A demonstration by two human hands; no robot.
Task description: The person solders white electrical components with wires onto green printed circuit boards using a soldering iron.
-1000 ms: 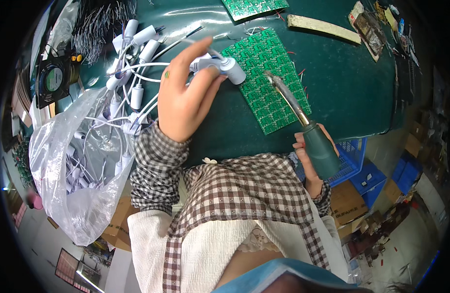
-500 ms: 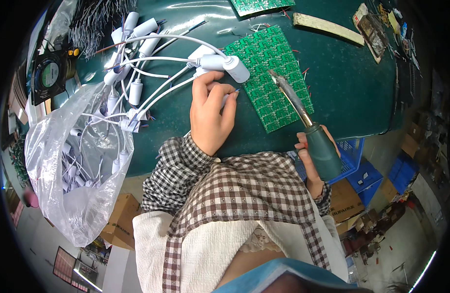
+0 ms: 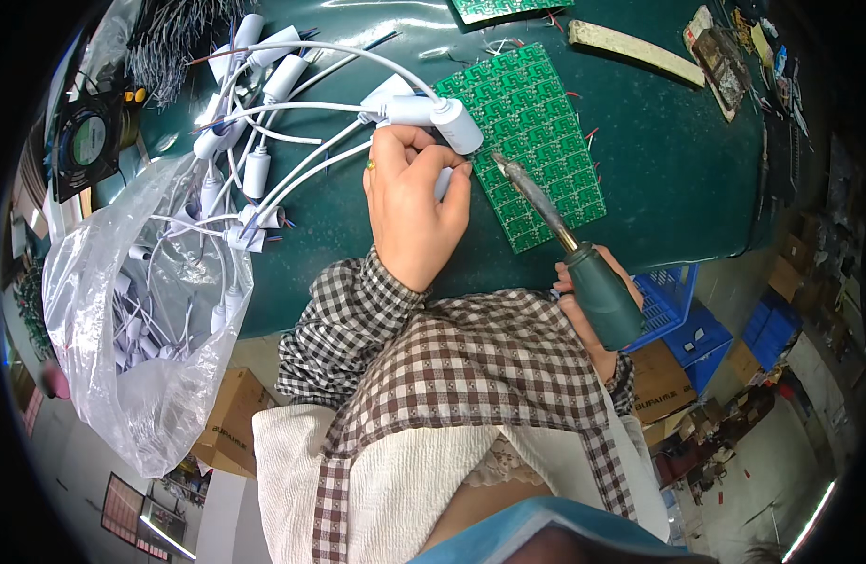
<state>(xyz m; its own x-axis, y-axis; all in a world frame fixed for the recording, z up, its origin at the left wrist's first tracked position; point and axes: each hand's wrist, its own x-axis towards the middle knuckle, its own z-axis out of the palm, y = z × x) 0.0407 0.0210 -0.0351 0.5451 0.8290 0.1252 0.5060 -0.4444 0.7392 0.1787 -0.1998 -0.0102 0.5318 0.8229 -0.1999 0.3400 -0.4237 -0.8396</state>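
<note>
My left hand (image 3: pixel 409 211) is closed, thumb and fingers pinched together, on a white cylindrical cable housing (image 3: pixel 443 182) that is mostly hidden behind them. Just above those fingers another white cable housing (image 3: pixel 457 127) lies across the corner area of a green circuit board panel (image 3: pixel 536 150). In my right hand (image 3: pixel 592 329) is a soldering iron (image 3: pixel 602 291), gripped by its dark green handle. Its greyish metal tip points up and left over the panel, a short way right of my left fingertips. Whether the tip touches anything cannot be made out.
More white housings with cables (image 3: pixel 256 172) lie in a tangle at the left, beside a clear plastic bag (image 3: pixel 141 376) of the same parts. A small black fan (image 3: pixel 87 141) stands at far left. A pale curved strip (image 3: pixel 635 54) and a second green panel (image 3: pixel 508 7) lie farther back.
The soldering iron has moved left, bringing its tip nearer my left hand. My left hand has turned slightly, and its thumb has shifted right against the fingers.
</note>
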